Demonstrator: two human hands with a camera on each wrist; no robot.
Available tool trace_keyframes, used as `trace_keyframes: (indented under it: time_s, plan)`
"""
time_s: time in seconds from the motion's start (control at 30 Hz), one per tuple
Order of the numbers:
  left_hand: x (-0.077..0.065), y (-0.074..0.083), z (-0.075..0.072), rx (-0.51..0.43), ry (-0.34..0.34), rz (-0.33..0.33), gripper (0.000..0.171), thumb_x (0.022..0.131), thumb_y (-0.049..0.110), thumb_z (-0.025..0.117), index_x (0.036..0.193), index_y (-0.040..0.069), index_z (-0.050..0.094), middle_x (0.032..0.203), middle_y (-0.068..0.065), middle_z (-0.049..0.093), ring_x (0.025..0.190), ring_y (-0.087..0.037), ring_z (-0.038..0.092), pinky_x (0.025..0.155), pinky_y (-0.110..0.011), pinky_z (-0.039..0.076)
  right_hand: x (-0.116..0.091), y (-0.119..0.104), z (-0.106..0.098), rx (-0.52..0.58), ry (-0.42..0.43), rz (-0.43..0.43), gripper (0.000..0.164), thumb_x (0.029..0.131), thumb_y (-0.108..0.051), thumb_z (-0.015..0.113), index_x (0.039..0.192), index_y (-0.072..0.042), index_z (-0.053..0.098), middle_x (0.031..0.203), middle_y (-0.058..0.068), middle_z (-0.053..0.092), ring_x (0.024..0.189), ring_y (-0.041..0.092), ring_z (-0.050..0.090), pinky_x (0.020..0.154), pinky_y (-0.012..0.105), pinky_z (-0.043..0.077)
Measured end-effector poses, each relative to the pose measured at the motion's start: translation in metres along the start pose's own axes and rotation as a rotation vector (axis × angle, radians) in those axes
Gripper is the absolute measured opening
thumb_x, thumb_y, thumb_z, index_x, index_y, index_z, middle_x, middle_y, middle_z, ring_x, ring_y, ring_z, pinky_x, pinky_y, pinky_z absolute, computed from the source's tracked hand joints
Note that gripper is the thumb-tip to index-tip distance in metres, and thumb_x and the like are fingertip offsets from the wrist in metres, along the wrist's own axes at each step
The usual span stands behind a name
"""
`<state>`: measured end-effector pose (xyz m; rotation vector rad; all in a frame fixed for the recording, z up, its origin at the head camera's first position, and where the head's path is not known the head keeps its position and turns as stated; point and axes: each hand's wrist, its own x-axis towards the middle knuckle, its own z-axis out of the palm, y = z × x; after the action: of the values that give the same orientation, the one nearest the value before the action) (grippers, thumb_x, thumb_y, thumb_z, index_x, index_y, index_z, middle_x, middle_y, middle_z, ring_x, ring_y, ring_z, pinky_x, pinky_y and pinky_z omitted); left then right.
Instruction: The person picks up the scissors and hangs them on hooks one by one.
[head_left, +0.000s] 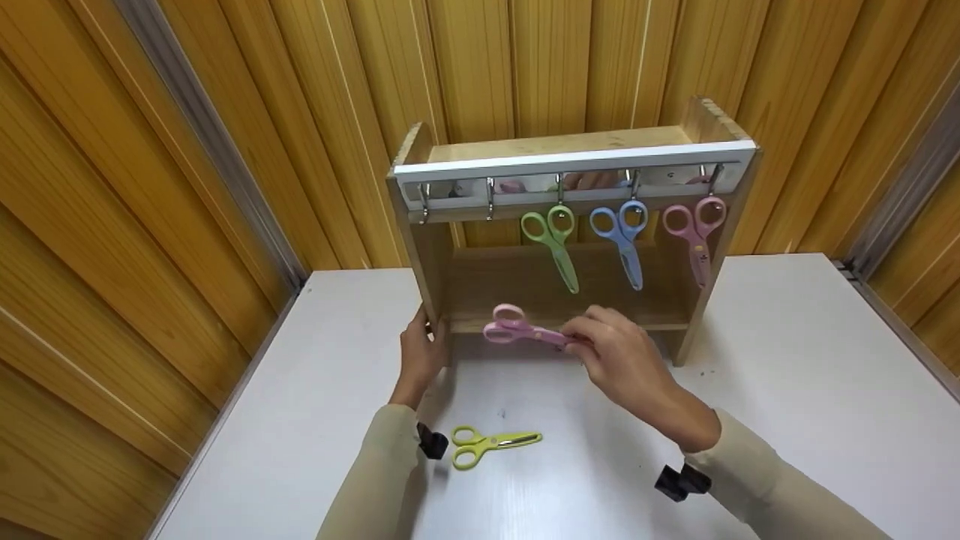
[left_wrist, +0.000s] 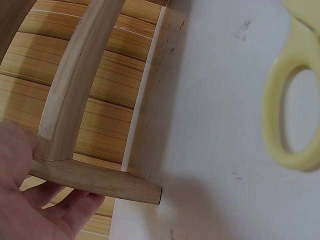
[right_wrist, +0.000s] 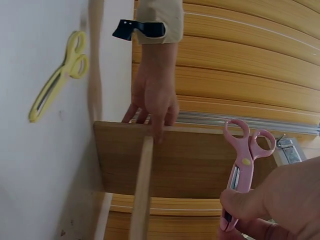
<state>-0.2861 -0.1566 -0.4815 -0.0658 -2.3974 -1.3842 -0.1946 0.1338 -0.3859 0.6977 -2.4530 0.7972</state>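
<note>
Pink scissors [head_left: 517,328] are pinched by their blade end between the thumb and fingers of my right hand [head_left: 619,358], handle loops pointing left, in front of the wooden rack's lower shelf. My left hand [head_left: 421,352] grips the left side panel of the wooden rack [left_wrist: 95,180] near its foot, thumb on one face and fingers round the other. Yellow scissors [head_left: 491,444] lie on the white table between my forearms. From the rack's hooks hang green scissors [head_left: 553,244], blue scissors [head_left: 621,236] and a second pair of pink scissors [head_left: 697,232].
Two hooks at the left of the rail, one a metal hook [head_left: 490,199], carry nothing. The rack stands on the white table [head_left: 337,330] near a yellow wood-plank wall [head_left: 472,67]. A side wall [head_left: 112,247] rises at the left.
</note>
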Motion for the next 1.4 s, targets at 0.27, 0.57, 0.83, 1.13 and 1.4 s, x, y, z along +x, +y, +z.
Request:
trace_keyframes:
  time_s: [0.27,0.57,0.83,1.13,1.4]
  plan:
    - [0.001,0.000,-0.001,-0.010,0.013,-0.001,0.048,0.106,0.011,0.054,0.153,0.003,0.045,0.143,-0.019,0.060,0.121,-0.033,0.065,0.099,-0.046,0.056,0.025,-0.021,-0.011,0.184,0.158,-0.031,0.014,0.087,0.001,0.080,0.099,-0.005,0.079,0.088,0.002,0.065,0.076,0.011,0.056,0.065,0.023,0.054]
    - [0.000,0.001,0.001,-0.024,-0.001,-0.019,0.050,0.108,0.013,0.053,0.155,0.004,0.042,0.146,-0.019,0.057,0.123,-0.033,0.064,0.100,-0.044,0.055,0.044,-0.031,-0.006,0.302,0.226,0.035,0.014,0.088,-0.005,0.081,0.102,-0.004,0.079,0.087,0.003,0.067,0.074,0.012,0.058,0.064,0.023,0.052]
    - [-0.001,0.003,0.002,-0.012,0.000,0.021,0.049,0.107,0.013,0.053,0.153,0.001,0.043,0.142,-0.021,0.060,0.118,-0.034,0.067,0.094,-0.045,0.058,0.056,-0.033,0.006,0.327,0.245,0.085,0.012,0.088,-0.007,0.081,0.100,-0.005,0.080,0.084,0.002,0.069,0.070,0.013,0.060,0.061,0.023,0.050]
    - [-0.001,0.004,0.002,-0.015,-0.003,0.007,0.049,0.107,0.014,0.053,0.154,0.003,0.043,0.145,-0.019,0.058,0.122,-0.033,0.065,0.098,-0.044,0.056,0.061,-0.033,0.020,0.337,0.253,0.172,0.014,0.089,-0.010,0.081,0.102,-0.005,0.079,0.085,0.003,0.070,0.070,0.014,0.059,0.061,0.025,0.049]
    - [-0.001,0.002,0.001,-0.021,0.003,-0.008,0.049,0.107,0.013,0.053,0.154,0.004,0.043,0.145,-0.019,0.058,0.122,-0.033,0.065,0.099,-0.045,0.056,0.066,-0.032,0.032,0.314,0.286,0.201,0.011,0.089,-0.010,0.081,0.100,-0.005,0.080,0.084,0.004,0.071,0.071,0.015,0.062,0.062,0.028,0.051]
